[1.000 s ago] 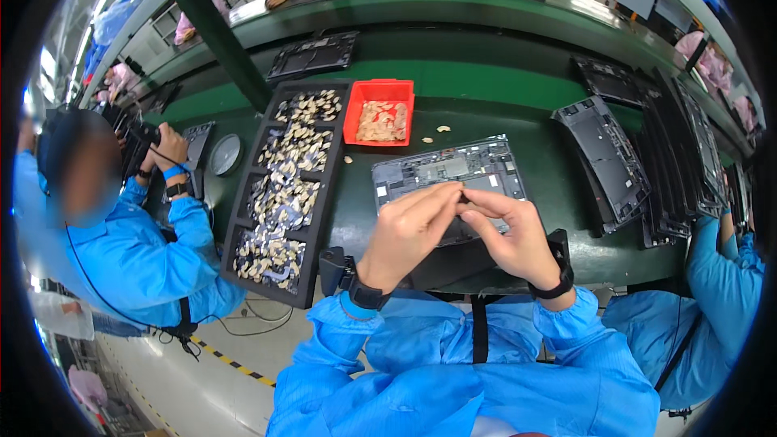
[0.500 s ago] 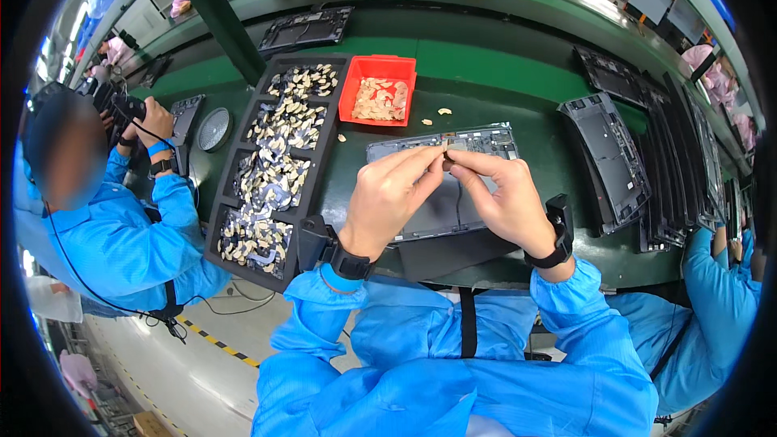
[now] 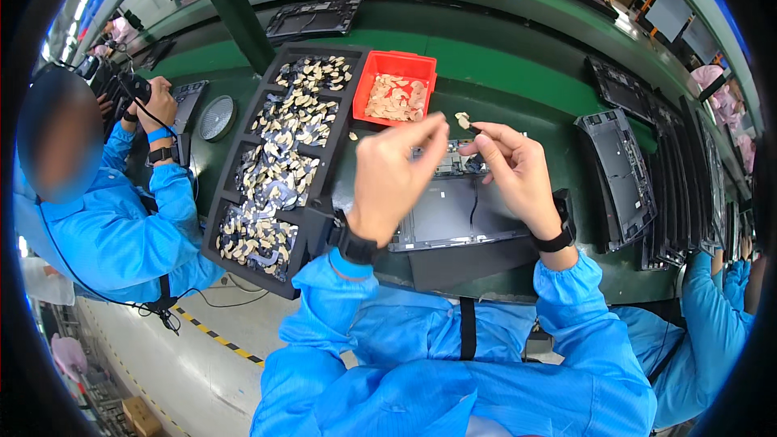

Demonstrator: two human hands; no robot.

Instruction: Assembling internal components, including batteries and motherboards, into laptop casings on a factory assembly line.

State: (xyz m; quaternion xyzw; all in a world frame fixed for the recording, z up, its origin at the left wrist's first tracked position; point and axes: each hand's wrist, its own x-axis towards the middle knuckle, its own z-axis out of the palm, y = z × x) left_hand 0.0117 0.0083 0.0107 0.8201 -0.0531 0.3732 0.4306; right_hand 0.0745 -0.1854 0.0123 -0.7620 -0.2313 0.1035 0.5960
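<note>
My left hand [image 3: 395,176] is raised over the left part of a grey laptop housing [image 3: 449,212], its thumb and fingers pinched together. Whatever the pinch holds, if anything, is too small to make out. Over the right part of the housing, my right hand [image 3: 518,174] is closed at the fingertips on a small dark part [image 3: 474,162]. The housing lies on the green bench, with circuit parts along its far edge and a black cable across its middle. A small cream piece [image 3: 462,120] lies just beyond my right fingertips.
Left of the housing stands a black compartment tray [image 3: 322,154] full of cream-and-dark pieces. Behind it, a red bin [image 3: 362,85] holds cream pieces. Several housings [image 3: 619,170] stand stacked at right. A co-worker in blue [image 3: 113,235] sits at left beside a round metal dish [image 3: 216,118].
My hands, which met at the housing's far edge, have come apart. The left has moved up toward the red bin; the right has drawn to the right. The view has shifted slightly.
</note>
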